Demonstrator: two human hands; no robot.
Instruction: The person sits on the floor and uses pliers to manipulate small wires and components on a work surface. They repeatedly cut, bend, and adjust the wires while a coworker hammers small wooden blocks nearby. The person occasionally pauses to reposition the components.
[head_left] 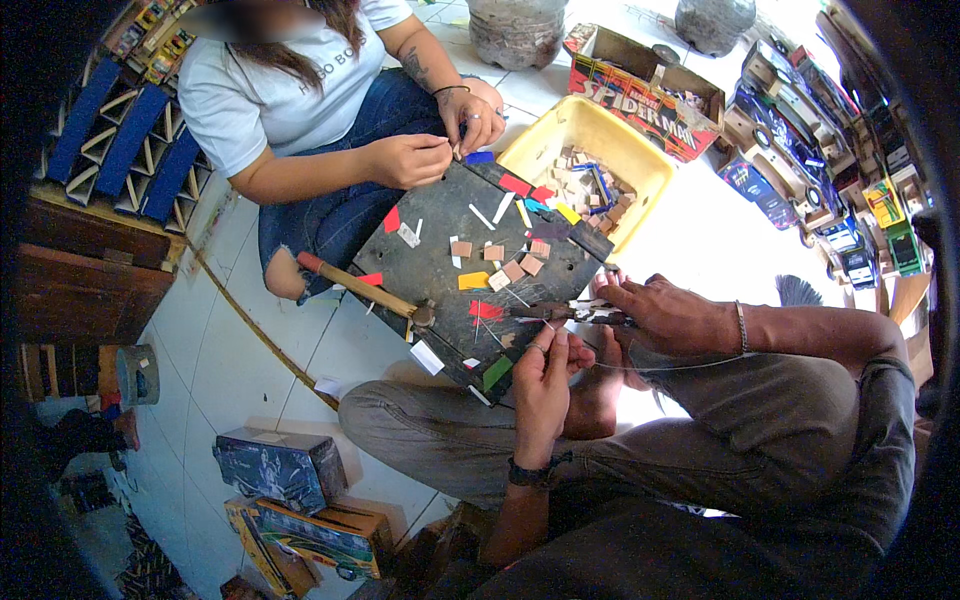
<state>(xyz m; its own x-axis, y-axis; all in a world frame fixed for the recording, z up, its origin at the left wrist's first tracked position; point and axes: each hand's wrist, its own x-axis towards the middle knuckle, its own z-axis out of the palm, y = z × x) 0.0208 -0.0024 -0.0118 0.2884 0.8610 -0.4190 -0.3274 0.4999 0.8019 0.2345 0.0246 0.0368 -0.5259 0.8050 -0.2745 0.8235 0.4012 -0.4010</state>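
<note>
My right hand (675,315) is closed round the handles of a pair of worn pliers (565,312), whose jaws point left over the low black work board (405,258). Just below the jaws, my left hand (543,380) pinches a thin wire; its fingertips nearly meet the tool. A length of wire (700,368) curves away under my right forearm. Small wooden blocks (515,270), coloured paper scraps (475,282) and thin wire pieces lie on the board. Left of them rests a hammer (370,288) with a wooden handle.
Across the board, a seated person's hands (420,158) work on something small at its edge. Behind stands a yellow tub (650,190) of wooden blocks, beside a printed carton (640,100). Toy vehicles (780,130) crowd the right; boxed toys (280,465) sit at lower left.
</note>
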